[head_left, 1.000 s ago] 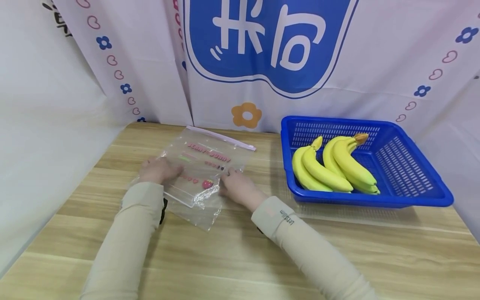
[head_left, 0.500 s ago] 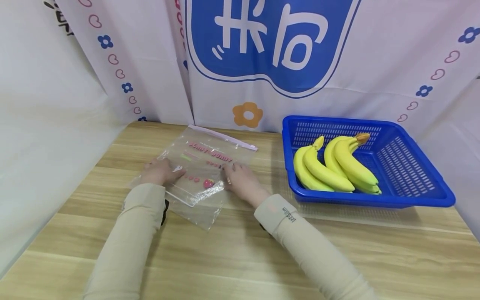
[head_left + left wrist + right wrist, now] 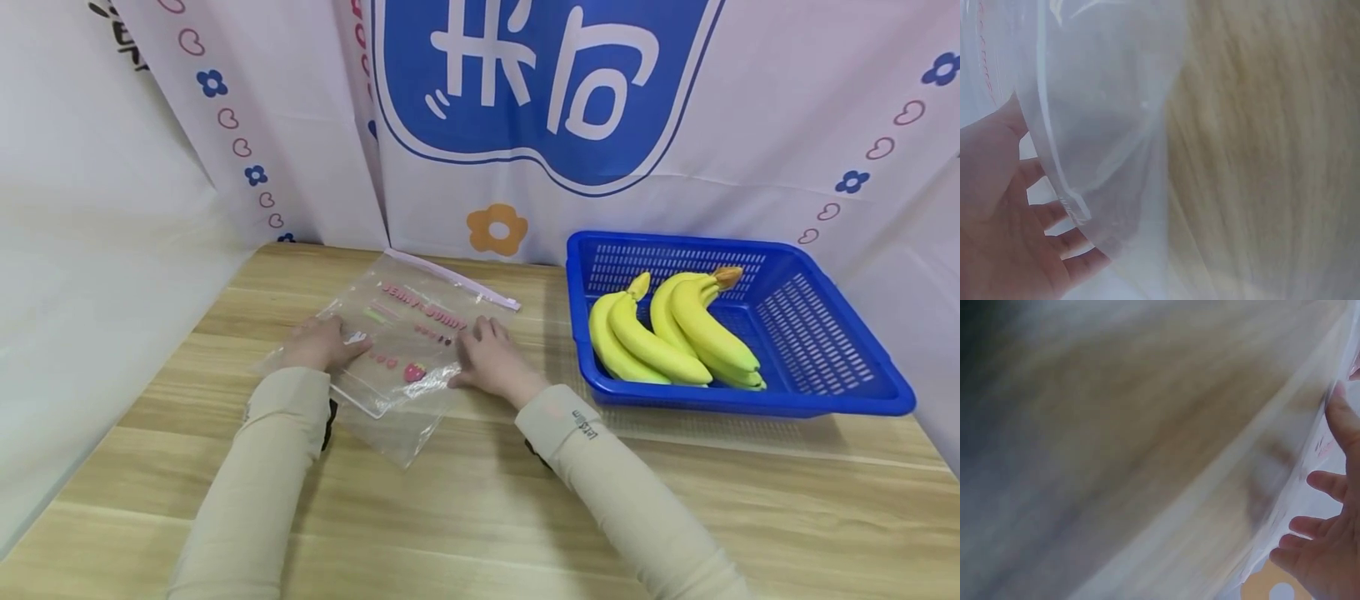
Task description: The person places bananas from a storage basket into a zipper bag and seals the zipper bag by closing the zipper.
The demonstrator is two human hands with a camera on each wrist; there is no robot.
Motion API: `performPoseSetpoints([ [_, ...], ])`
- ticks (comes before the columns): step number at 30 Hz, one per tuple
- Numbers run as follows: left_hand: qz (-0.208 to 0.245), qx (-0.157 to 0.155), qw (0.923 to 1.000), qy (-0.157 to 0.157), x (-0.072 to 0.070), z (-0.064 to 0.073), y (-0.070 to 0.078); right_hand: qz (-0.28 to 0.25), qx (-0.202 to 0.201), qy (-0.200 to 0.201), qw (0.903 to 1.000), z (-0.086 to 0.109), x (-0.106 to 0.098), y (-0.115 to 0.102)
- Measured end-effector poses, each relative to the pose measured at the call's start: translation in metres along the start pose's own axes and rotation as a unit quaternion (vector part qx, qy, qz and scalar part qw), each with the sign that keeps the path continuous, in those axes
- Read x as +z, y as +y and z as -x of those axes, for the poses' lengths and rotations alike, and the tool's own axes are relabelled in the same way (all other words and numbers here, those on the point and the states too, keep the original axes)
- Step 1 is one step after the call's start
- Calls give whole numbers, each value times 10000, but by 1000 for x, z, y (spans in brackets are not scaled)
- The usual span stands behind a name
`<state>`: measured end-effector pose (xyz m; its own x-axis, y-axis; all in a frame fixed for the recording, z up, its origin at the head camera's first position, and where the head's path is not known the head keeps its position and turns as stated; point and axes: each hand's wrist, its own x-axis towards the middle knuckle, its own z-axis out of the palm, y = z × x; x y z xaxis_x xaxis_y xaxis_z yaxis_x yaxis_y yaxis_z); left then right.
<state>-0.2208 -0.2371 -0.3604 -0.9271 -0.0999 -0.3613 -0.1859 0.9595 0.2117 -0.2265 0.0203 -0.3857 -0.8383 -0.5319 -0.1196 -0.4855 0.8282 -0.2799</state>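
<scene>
A clear plastic zip bag [image 3: 420,342] with pink lettering and a strawberry print lies on the wooden table. Its pink slider strip [image 3: 457,279] is at the far edge. At the bag's left side my left hand [image 3: 318,343] touches it, thumb stretched over the print; the left wrist view shows its spread fingers [image 3: 1079,262] against the film, the tips partly hidden. Over the right side is my right hand [image 3: 491,358]. Its fingers [image 3: 1313,526] are spread and slightly bent beside the film in the right wrist view, the thumb touching the film.
A blue plastic basket [image 3: 810,400] stands on the right of the table, with two bunches of yellow bananas [image 3: 660,342] in it. Behind the table hangs a printed white cloth [image 3: 315,150].
My right hand has shifted slightly to the right and its fingers have spread. The bag's near corner has moved a little. My left hand has stayed nearly in place.
</scene>
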Motion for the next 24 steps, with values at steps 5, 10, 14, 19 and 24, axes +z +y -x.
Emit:
performPoseSetpoints([
  [5,21,100,9999,-127,0,-4,-5,-137,149,24,9998,1,0,2],
  [10,-41,185,9998,-116,1,-8,-9,-124,192,12,9997,1,0,4],
  [14,-142,241,9996,50,1,-6,-9,-124,132,-115,9998,3,0,2],
  [19,-130,238,9989,370,0,-2,-4,-1,212,-210,9996,5,0,-2],
  [24,-257,41,9971,718,2,-1,-1,215,371,-291,9987,6,1,-8],
])
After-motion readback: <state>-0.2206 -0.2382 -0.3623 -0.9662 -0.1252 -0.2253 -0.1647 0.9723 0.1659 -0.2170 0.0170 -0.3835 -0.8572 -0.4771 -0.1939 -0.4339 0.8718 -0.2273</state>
